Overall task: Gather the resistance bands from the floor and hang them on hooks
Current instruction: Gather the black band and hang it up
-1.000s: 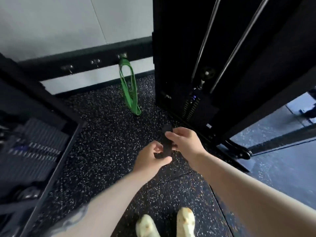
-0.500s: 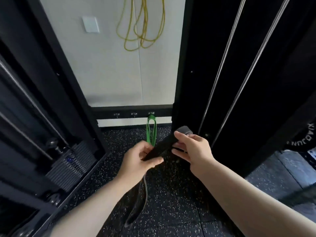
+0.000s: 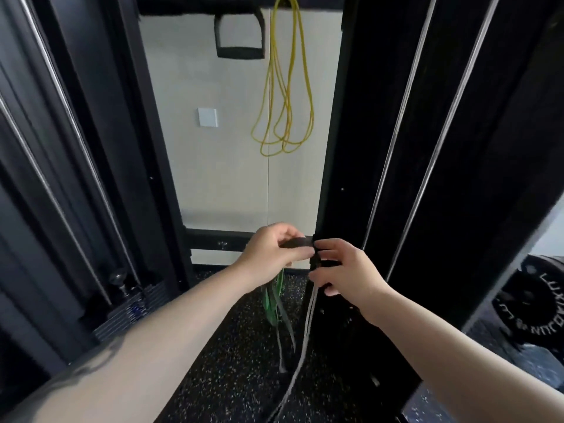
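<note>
A black resistance band (image 3: pixel 300 242) is stretched between both hands at chest height. My left hand (image 3: pixel 271 250) pinches its left end and my right hand (image 3: pixel 345 270) grips its right part. The band's loops hang down below the hands toward the floor. A green band (image 3: pixel 271 303) hangs from a low hook rail (image 3: pixel 213 241) on the wall, partly hidden behind my left hand. Yellow bands (image 3: pixel 285 96) hang from a hook at the top of the wall.
Black cable-machine columns with steel guide rods (image 3: pixel 396 132) stand left and right. A weight stack (image 3: pixel 134 306) sits low on the left. A black strap handle (image 3: pixel 239 35) hangs top centre. A weight plate (image 3: pixel 531 300) is at the right. Speckled rubber floor (image 3: pixel 238 361) lies below.
The view has tilted up from the floor to the wall. Both hands have risen with the black band, and its loops now hang freely beneath them.
</note>
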`<state>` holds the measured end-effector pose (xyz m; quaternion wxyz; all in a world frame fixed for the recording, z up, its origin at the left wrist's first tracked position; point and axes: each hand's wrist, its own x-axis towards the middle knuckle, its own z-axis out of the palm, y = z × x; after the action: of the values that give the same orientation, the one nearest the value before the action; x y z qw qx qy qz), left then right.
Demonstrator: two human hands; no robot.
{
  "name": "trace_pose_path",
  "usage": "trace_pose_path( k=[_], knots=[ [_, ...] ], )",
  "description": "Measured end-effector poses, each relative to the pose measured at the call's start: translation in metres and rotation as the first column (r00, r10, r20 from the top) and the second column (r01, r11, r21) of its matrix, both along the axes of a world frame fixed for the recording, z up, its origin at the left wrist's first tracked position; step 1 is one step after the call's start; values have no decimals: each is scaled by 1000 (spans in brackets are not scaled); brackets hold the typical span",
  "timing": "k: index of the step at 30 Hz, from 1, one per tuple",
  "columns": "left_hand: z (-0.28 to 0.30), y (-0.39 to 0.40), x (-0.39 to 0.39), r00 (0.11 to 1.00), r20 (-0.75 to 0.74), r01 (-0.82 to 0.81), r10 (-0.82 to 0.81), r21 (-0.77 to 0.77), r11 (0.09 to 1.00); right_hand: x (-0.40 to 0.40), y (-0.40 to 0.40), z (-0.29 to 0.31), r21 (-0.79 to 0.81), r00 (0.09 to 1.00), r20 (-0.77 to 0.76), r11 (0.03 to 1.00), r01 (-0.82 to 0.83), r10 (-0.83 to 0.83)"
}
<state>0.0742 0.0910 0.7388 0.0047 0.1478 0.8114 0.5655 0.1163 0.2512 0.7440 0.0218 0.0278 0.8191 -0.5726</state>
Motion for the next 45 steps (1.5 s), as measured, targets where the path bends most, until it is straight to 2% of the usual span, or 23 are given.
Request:
trace_pose_path(
  k=[5, 11, 14, 18, 22, 26, 31, 35, 42, 45],
  knots=[
    [22, 1, 4, 1000, -8, -9, 9, 22, 1000, -2, -1, 18, 92, 984, -178, 996, 13, 4],
    [50, -27, 12, 1000, -22, 2, -2, -12, 1000, -4, -19, 40, 124, 955, -266, 987, -102, 132],
    [59, -44, 17, 1000, -7, -23, 24, 71, 997, -7, -34, 55, 136, 941, -299, 983, -124, 159],
    [60, -69, 23, 996, 25, -86, 83, 160, 983, -14, -54, 67, 56, 928, -368, 997, -47, 64],
    [60, -87, 25, 985, 18, -170, 171, 233, 957, -23, -66, 67, 39, 926, -372, 998, -50, 61],
    [68, -96, 20, 976, -31, -201, 214, 231, 952, -30, -79, 64, 45, 954, -284, 995, -90, 99],
    [64, -107, 5, 985, -44, -152, 164, 213, 965, -45, -101, 55, -136, 970, -213, 980, -147, 116],
    [66, -124, -19, 991, -18, -126, 135, 256, 958, -69, -123, 55, -90, 948, -281, 979, -183, 151],
    [85, -172, -86, 990, -49, -117, 135, 273, 955, -128, -172, 73, -74, 883, -455, 983, -168, 117],
    [87, -188, -110, 991, -60, -103, 121, 252, 962, -153, -187, 70, -28, 880, -465, 991, -128, 100]
  ],
)
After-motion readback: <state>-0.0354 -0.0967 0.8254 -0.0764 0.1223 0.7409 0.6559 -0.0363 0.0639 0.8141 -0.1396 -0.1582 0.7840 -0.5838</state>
